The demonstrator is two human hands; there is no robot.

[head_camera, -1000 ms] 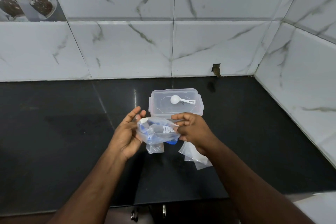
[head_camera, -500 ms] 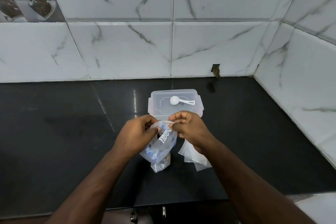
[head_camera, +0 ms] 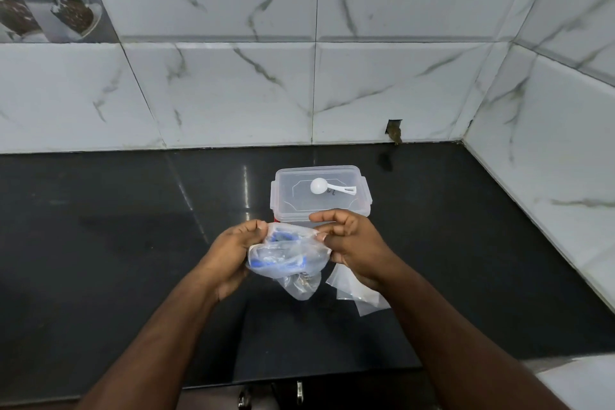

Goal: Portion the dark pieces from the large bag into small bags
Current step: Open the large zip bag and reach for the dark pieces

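Both hands, left hand (head_camera: 233,253) and right hand (head_camera: 352,245), grip the large bag (head_camera: 286,256) above the dark surface (head_camera: 133,243), fingers curled round its mouth.

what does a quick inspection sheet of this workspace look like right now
surface: black glossy counter, bare where it shows.
job's things: large bag with blue print held above the counter; small bags lie flat under the right wrist; dark pieces hardly visible.
clutter: lidded clear container behind the hands, white scoop lying on its lid.
grip: left hand and right hand each pinch the bag's top edge.
cables: nothing seen.
surroundings: white marble tiles, small hole in the wall.
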